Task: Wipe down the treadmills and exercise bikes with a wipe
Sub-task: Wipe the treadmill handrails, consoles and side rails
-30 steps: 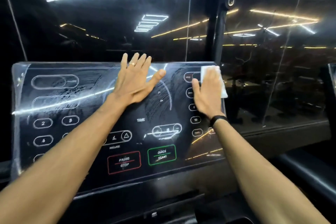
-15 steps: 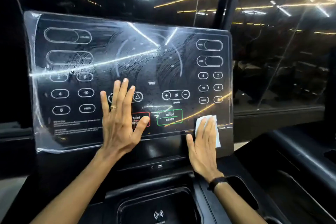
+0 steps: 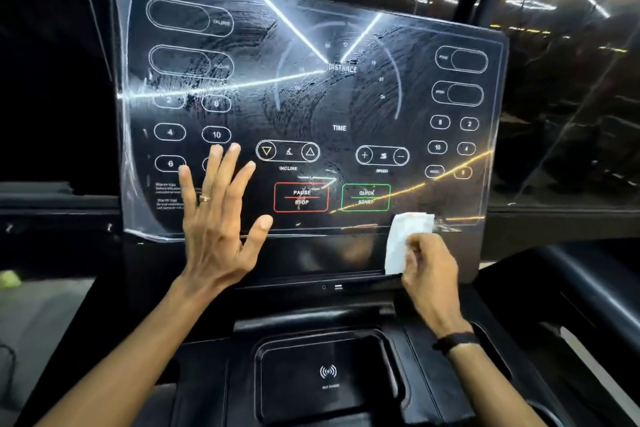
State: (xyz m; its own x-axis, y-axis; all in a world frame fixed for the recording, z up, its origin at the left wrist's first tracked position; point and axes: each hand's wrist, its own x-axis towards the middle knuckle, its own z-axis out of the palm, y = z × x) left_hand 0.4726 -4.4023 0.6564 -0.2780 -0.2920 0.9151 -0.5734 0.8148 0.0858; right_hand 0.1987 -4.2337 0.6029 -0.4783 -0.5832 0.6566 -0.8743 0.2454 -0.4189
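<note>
- Folded white paper wipe (image 3: 403, 241): long axis near upright, top tilted slightly right, at lower right edge of black glossy treadmill console panel (image 3: 311, 97).
- Right hand (image 3: 431, 276) grip: fingers curled, pinching wipe's lower right side.
- Left hand (image 3: 218, 218): fingers spread straight, flat on panel's lower left, holding nothing.

Dim gym, treadmill console (image 3: 311, 97) with incline, speed, pause and quick-start buttons (film-covered, streaked), charging tray (image 3: 329, 374) below it, dark glass wall (image 3: 571, 97) reflecting ceiling strip lights
</note>
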